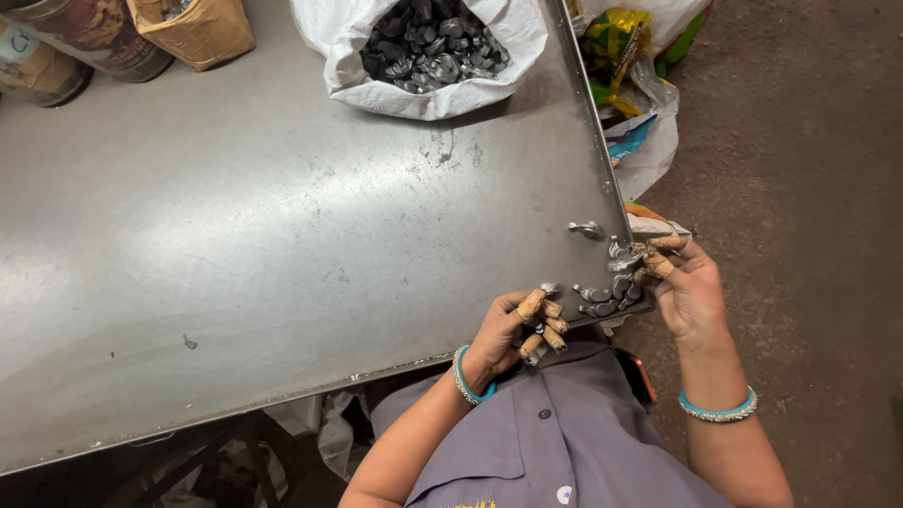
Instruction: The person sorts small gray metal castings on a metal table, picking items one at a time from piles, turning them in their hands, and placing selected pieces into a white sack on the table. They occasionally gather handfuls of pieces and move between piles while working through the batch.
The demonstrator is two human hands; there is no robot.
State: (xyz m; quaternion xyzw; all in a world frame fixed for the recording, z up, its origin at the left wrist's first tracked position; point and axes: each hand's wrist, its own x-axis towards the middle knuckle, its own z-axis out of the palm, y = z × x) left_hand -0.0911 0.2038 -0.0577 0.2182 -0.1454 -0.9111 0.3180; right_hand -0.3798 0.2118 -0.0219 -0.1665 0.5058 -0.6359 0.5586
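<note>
Steel table point(235, 235), dull grey and scuffed, fills most of the view from above. The person sits at its near right corner in a grey buttoned shirt point(555, 442), a turquoise bangle on each wrist.

Left hand point(513, 331): at the table's near edge, fingers curled inward and bunched together. The fingertips point(531, 303) are wrapped in tan tape. A small grey metal piece shows among the curled fingers; whether it is firmly pinched I cannot tell.

Right hand point(687, 287): just off the table's right edge, palm turned toward the table, taped fingertips point(658, 263) bent and reaching onto the corner. They touch the small pile of metal parts point(609, 293) lying there, right at the edge. The fingers are partly closed around the nearest pieces, not spread.

One single metal part point(585, 229) lies a little apart from the pile, farther up along the right edge.

Far side of the table: an open white sack point(376, 89) full of the same dark grey metal parts point(433, 42). Far left corner: a brown paper bag point(193, 33) and two round tins point(89, 38), only partly in view.

Beside the table on the brown floor point(809, 141): crumpled plastic bags point(640, 113), white with yellow and green print.
</note>
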